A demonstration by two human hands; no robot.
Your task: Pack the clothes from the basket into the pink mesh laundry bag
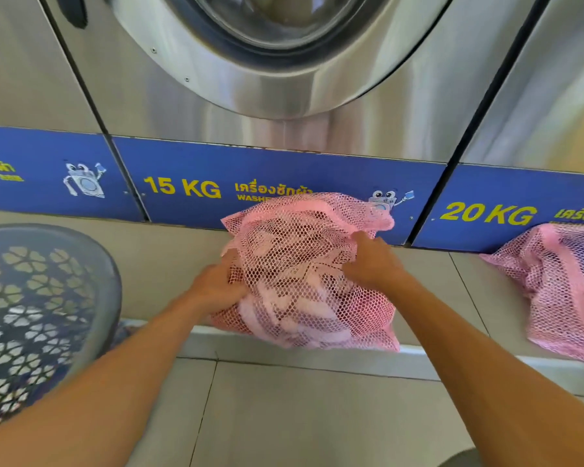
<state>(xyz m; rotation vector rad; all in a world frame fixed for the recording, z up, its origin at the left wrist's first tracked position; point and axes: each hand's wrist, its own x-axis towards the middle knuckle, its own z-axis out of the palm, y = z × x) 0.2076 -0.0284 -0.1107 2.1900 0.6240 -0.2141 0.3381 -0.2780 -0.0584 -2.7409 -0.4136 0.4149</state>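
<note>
A pink mesh laundry bag (304,281), stuffed with pale and dark clothes, lies on the tiled ledge in front of the 15 KG washer. My left hand (216,284) grips the bag's left side, fingers curled into the mesh. My right hand (373,261) pinches the mesh on the upper right. The grey perforated basket (105,274) stands at the left, its inside mostly hidden behind its wall.
A second filled pink mesh bag (563,291) rests on the ledge at the right, below the 20 KG washer. The steel washer door (250,79) rises directly behind the bag. The ledge edge (284,355) drops to a tiled floor below.
</note>
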